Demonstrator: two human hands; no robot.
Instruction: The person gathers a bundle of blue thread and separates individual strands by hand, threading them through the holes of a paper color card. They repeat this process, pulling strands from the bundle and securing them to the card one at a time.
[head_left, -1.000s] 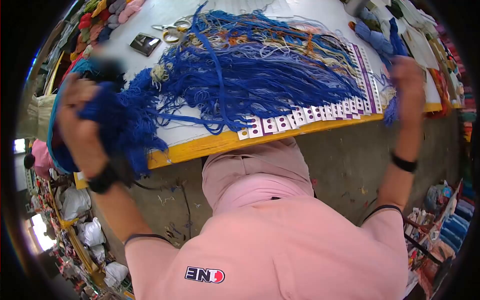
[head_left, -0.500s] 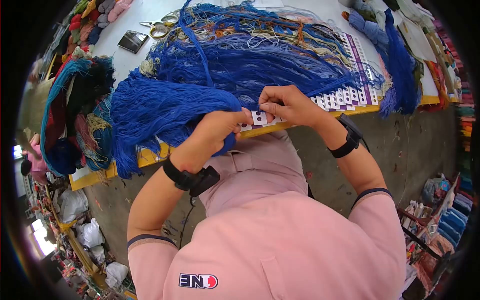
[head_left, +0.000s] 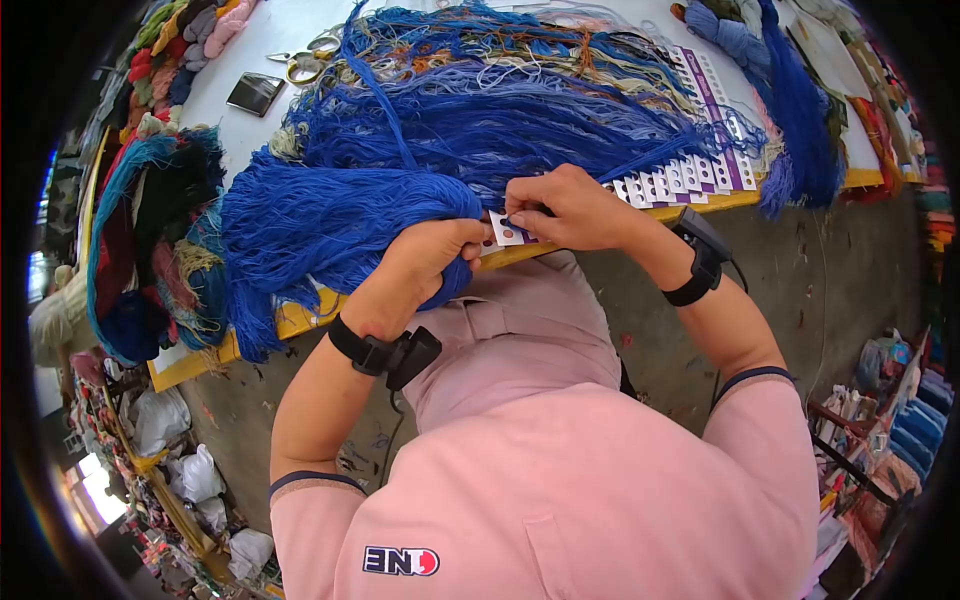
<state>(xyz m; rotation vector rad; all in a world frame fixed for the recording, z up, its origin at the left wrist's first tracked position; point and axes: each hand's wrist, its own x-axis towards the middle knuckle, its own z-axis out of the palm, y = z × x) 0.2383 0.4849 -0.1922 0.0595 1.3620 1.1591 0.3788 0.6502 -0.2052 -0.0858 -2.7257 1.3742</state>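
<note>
Along the far left of the white table with a yellow edge (head_left: 215,85), I had loose hanks of turquoise, black and dark red yarn (head_left: 180,190) hanging partly over the side. Behind them, small multicoloured yarn skeins (head_left: 190,50) were piled up. Next came a dark rectangular glossy object (head_left: 256,94), lying flat, and scissors with yellowish handles (head_left: 303,68) just beside it.

Nearer me, a thick bright-blue thread hank (head_left: 350,205) lay across the front of the table, lower strands hanging over the edge. My left hand (head_left: 425,255) was clenched on its right end, fingertips next to the left side of a small white card with round holes (head_left: 507,228). That card sat at the front edge, between my hands.

My right hand (head_left: 570,208) was at the card's upper right, thumb and forefinger pinched together; a bit of blue showed there, but I couldn't tell whether the fingertips gripped thread or card.

Behind both hands spread a wide layer of blue, orange and cream threads (head_left: 480,125). Right of my right hand, overlapping white punched cards (head_left: 680,178) ran along the edge, up to a long purple-and-white punched strip (head_left: 715,110). Farther right hung a deep-blue hank (head_left: 795,120), with red-orange yarn (head_left: 880,140) beyond.
</note>
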